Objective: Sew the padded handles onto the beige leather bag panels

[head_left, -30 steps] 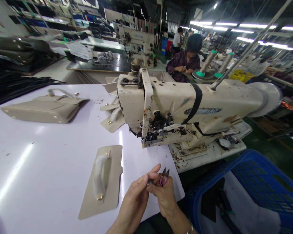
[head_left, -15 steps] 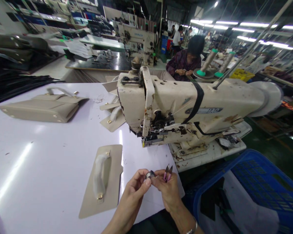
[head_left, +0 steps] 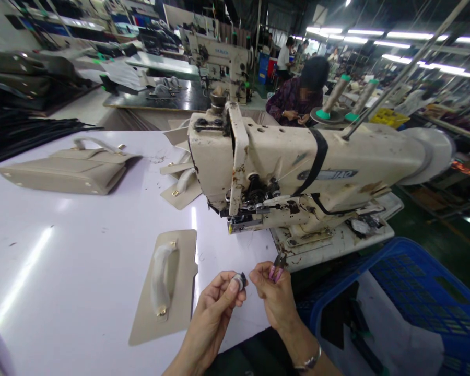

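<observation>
Between the thumb and fingers of my left hand (head_left: pixel 219 300) is a small metal bobbin case (head_left: pixel 239 281). My right hand (head_left: pixel 274 292) is a little to its right, thumb and forefinger pinched together; any thread between them is too fine to make out. Thread snips (head_left: pixel 277 269) with pink handles are tucked in that same hand, dark blades pointing up. Left of my hands, a beige bag panel (head_left: pixel 182 292) lies flat on the white table, its handle (head_left: pixel 160 282) wrapped in clear film and fixed with gold fittings. Beyond my hands stands the sewing machine (head_left: pixel 274 156).
A beige handbag (head_left: pixel 70 169) lies at the table's far left, and more beige panels (head_left: pixel 182 188) sit behind the machine head. On the right is a blue plastic crate (head_left: pixel 376 271). Thread cones (head_left: pixel 332 96) stand behind the machine. A co-worker (head_left: pixel 297 99) sits farther back.
My right hand has drawn away to the right from the bobbin case, carrying the snips. The bobbin case stays in my left hand, turned slightly.
</observation>
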The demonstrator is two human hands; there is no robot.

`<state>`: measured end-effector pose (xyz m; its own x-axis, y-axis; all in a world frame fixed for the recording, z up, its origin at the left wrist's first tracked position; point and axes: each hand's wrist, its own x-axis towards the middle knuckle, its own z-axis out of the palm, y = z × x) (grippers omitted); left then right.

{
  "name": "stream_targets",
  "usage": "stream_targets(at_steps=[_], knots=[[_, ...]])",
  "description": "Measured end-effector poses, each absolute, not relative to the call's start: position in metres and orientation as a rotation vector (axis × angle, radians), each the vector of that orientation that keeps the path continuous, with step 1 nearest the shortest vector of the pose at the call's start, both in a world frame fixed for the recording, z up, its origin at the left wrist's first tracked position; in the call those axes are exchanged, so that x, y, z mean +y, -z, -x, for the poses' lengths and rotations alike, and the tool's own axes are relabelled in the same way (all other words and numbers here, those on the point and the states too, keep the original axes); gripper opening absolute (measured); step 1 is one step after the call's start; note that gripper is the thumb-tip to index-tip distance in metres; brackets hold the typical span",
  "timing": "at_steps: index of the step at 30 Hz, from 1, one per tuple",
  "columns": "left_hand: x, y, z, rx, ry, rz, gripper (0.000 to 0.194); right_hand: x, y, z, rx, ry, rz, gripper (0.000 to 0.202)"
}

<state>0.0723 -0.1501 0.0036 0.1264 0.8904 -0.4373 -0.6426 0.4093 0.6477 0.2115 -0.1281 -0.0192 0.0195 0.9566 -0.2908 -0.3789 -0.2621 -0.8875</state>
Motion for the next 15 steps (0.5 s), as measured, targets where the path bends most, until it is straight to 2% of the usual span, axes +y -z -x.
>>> stream_targets(at_steps=[7,15], knots=[[-0.153,-0.008,-0.066,0.910,-1.040,-0.385,0.029,-0.112,-0.002,-0.235,-1.199,-1.377,1.222,0.024],[-0.154,-0.010,-0.062,0.887,-0.966,-0.533,0.026,-0.099,-0.036,-0.226,-1.603,-1.303,1.159,0.028]])
